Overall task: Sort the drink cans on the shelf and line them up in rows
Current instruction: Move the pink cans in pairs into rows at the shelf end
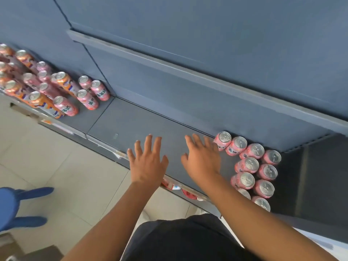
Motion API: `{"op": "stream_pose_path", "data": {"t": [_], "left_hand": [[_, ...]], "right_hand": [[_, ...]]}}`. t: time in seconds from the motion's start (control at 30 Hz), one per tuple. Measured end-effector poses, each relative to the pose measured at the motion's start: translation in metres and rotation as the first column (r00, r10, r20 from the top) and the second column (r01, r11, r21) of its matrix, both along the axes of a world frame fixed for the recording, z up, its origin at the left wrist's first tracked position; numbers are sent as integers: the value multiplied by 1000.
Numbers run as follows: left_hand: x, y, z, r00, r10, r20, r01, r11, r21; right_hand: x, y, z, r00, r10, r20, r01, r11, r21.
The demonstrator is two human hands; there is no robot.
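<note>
Grey-blue shelf, tiled floor below; left hand, right hand released, fingers spread.

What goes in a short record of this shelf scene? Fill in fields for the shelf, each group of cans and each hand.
shelf: blue-grey, bare in the middle between two groups of cans
pink cans: upright, in rows at the right end
mixed cans: orange and pink together, upright, unsorted, at the left end
left hand: open, fingers spread, over the bare middle
right hand: open, fingers spread, close beside the pink cans; contact unclear
</note>
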State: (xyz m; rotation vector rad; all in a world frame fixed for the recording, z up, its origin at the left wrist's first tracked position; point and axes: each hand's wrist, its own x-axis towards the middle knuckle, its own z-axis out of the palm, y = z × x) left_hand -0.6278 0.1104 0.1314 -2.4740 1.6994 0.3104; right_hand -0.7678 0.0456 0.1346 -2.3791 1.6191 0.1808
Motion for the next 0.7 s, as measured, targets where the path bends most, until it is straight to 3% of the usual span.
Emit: {"op": "stream_pose_path", "data": {"t": [0.33, 0.7], "left_hand": [[178, 105, 5, 973, 230, -34, -231, 973, -26], [316, 190, 9, 863, 497, -91, -502, 864, -39]], "right_hand": [[185, 77, 6, 991, 134, 5, -134, 990, -36], [353, 124, 5, 926, 374, 51, -368, 925, -95]]}}
